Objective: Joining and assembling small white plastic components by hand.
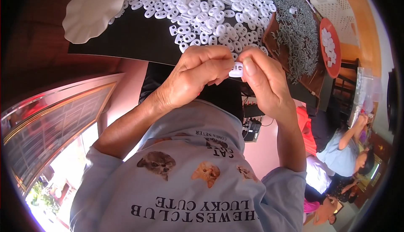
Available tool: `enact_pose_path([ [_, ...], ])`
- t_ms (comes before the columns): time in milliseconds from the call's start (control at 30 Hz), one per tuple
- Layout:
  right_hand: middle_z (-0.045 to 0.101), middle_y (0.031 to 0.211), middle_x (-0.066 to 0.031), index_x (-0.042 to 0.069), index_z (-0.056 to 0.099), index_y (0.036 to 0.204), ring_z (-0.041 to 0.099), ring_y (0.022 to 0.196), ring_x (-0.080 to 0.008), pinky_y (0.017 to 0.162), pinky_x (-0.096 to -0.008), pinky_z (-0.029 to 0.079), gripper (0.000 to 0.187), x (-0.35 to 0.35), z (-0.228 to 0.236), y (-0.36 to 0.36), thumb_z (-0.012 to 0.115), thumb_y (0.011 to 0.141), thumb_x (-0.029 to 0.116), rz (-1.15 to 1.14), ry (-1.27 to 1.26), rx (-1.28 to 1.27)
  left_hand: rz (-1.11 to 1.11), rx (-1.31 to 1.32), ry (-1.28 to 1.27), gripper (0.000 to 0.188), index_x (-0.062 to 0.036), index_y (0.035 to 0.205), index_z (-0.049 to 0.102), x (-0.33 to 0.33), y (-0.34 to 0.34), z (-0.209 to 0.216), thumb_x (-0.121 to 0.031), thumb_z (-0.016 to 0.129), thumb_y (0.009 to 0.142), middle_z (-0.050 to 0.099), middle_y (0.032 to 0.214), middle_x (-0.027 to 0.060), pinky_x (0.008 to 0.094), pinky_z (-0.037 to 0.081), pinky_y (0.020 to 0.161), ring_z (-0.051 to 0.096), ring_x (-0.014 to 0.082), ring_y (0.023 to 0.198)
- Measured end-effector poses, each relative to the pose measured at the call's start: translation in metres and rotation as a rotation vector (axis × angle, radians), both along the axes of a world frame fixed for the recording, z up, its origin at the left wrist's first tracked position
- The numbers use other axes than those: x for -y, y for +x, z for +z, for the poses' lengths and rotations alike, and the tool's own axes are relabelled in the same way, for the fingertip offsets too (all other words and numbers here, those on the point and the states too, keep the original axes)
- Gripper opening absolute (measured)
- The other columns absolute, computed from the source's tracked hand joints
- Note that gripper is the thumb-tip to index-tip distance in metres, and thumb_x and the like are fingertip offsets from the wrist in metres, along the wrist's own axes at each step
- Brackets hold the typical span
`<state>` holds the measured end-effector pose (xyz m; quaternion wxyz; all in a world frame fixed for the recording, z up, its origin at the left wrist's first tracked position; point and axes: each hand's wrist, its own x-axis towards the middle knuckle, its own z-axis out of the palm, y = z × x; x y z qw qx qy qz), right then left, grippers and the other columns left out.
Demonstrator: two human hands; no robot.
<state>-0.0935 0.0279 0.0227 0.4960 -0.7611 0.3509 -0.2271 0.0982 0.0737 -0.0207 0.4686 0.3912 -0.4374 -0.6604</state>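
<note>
Between my two hands, at the near edge of the table, is a white plastic cord lock (236, 73), a small oval piece with two holes. My left hand (198, 72) is closed, its fingertips at the piece's left side. The thumb and forefinger of my right hand (267, 76) pinch its right side. Just beyond my hands spreads a heap of similar white cord lock pieces (200, 11) on the black table top (139, 38). Whether a smaller part is hidden in my fingers cannot be made out.
A pale dish with a wavy rim (94, 11) lies at the far left. To the right are a brown tray (273, 32) of small grey metal springs (296, 36) and a red dish (325, 25) with white parts. Other people (341, 152) sit farther right.
</note>
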Motion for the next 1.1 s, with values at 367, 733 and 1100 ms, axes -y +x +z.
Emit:
enact_pose_path([
  [367,0.048,0.076,-0.0137,-0.002,0.053,0.095,0.048,0.066,-0.027,0.063,-0.0356,0.042,0.023,-0.006,-0.01,-0.013,0.052,0.105,0.018,-0.003,0.01,-0.008,-0.017,0.05,-0.069,0.022,0.0028,0.083,0.056,0.003,-0.005,0.0,-0.014,0.052,0.097,0.052,0.069,0.0032,0.0283,0.04,0.062,0.048,0.0117,0.066],
  [733,0.047,0.072,0.0077,0.004,0.068,0.098,0.039,0.066,0.0004,0.056,-0.0199,0.029,0.016,0.023,-0.004,-0.119,0.059,0.102,0.015,-0.682,-0.192,-0.104,-0.029,0.046,-0.112,0.024,-0.0022,0.078,0.051,0.003,-0.01,-0.013,-0.009,0.058,0.101,0.044,0.069,-0.004,0.0254,0.033,0.057,0.038,0.005,0.065],
  [1100,0.055,0.074,-0.0074,-0.004,0.063,0.098,0.05,0.072,-0.0121,0.067,-0.03,0.043,0.028,0.094,-0.001,-0.181,0.059,0.102,0.023,-0.673,-0.549,-0.404,-0.023,0.033,-0.128,0.028,-0.0022,0.076,0.05,0.0,-0.007,-0.01,-0.009,0.06,0.101,0.042,0.065,-0.0052,0.0257,0.03,0.054,0.036,0.0038,0.062],
])
